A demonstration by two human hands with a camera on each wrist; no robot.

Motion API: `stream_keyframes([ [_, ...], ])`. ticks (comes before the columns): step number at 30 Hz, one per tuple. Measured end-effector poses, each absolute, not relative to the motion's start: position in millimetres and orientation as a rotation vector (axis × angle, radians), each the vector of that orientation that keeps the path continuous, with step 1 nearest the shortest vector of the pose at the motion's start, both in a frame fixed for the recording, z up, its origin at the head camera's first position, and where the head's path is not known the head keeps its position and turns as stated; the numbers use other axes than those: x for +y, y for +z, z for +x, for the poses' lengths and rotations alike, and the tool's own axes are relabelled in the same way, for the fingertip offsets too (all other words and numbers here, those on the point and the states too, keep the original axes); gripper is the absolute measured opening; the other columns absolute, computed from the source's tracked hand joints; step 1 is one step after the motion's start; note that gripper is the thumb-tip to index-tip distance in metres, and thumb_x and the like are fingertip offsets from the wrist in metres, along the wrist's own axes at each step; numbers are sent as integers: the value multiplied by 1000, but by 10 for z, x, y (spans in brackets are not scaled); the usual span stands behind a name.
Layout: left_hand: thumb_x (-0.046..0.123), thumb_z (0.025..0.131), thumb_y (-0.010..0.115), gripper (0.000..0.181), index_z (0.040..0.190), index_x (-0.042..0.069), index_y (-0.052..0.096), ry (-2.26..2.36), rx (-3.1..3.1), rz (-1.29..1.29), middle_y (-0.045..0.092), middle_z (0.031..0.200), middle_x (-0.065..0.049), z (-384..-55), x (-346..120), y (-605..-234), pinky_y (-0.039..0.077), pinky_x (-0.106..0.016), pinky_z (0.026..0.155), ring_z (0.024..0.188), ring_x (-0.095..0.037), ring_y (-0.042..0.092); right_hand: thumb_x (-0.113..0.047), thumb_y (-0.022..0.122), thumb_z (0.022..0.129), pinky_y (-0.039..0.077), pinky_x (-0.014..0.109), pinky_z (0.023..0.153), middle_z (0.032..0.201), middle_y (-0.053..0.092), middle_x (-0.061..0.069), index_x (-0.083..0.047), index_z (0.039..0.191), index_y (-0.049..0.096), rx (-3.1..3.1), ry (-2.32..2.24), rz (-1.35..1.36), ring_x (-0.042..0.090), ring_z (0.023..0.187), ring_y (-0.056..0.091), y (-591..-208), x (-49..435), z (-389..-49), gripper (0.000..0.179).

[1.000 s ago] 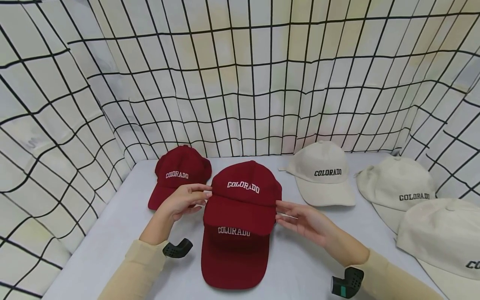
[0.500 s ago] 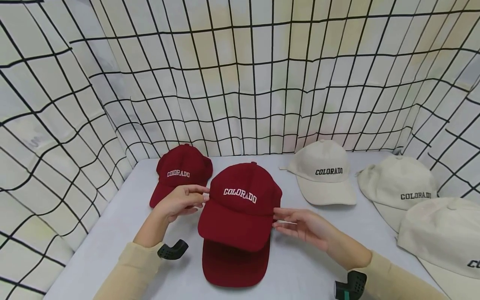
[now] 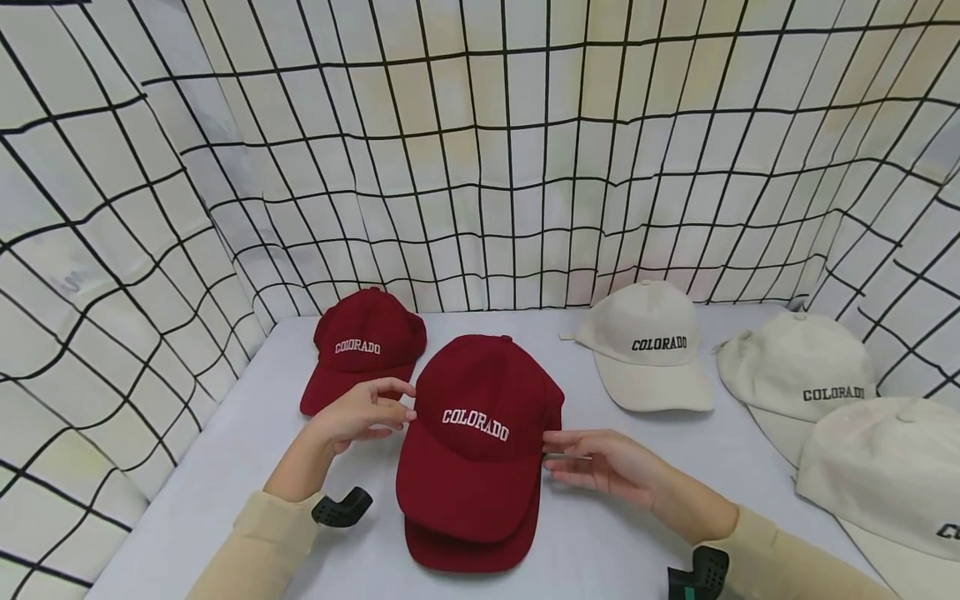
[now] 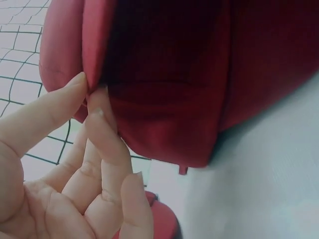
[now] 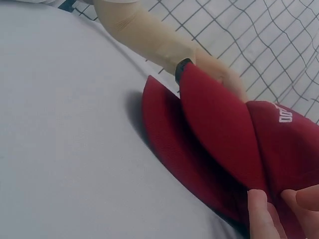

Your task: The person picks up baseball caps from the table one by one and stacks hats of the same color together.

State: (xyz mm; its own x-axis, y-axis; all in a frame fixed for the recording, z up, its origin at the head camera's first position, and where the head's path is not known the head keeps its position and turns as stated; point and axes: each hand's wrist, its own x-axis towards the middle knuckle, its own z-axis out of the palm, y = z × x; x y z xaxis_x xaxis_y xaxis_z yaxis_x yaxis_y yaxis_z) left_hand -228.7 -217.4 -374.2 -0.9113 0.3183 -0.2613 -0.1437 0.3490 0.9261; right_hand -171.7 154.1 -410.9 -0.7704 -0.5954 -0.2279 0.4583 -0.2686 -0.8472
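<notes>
A dark red baseball cap with white COLORADO lettering is held over a second red cap. Only the lower cap's brim shows, jutting out under the upper one. On the upper cap's left edge, my left hand pinches the rim between thumb and fingers; the left wrist view shows this hand against the cap's dark inside. My right hand pinches the opposite edge near the brim. In the right wrist view, fingertips of that hand touch the upper cap, and the two brims stand slightly apart.
Another red cap lies at the back left of the white table. Three cream caps stand on the right: a back one, a middle one and a near one. A black-grid white cloth surrounds the table.
Both hands have brought the upper red cap down and toward me over the lower one. It now covers the lower cap's lettering and most of its brim.
</notes>
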Motion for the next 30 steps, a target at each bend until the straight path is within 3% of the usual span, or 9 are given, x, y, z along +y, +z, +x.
stream_keyframes([
  [8, 15, 82, 67, 29, 107, 3, 56, 1564, 2144, 184, 67, 83, -5, -2301, -2204, -3845, 50, -38, 73, 77, -18, 58, 1, 42, 91, 42, 41, 93, 130, 48, 18, 11, 135, 37, 1357, -2058, -200, 31, 109, 55, -4112, 1545, -1759, 46],
  [24, 17, 83, 68, 25, 100, 2, 58, 1501, 2088, 203, 63, 77, -6, -2363, -2262, -3956, 51, -36, 70, 73, -17, 59, -6, 49, 91, 44, 46, 90, 126, 54, 18, 4, 131, 49, 1459, -1885, -273, 30, 105, 57, -4109, 1605, -1802, 41],
  [30, 19, 85, 67, 23, 99, 2, 62, 1468, 2087, 223, 64, 79, -7, -2368, -2278, -3918, 51, -35, 70, 73, -17, 60, -8, 50, 93, 50, 42, 81, 113, 61, 20, 6, 126, 49, 1512, -1798, -314, 27, 91, 64, -4157, 1637, -1881, 36],
])
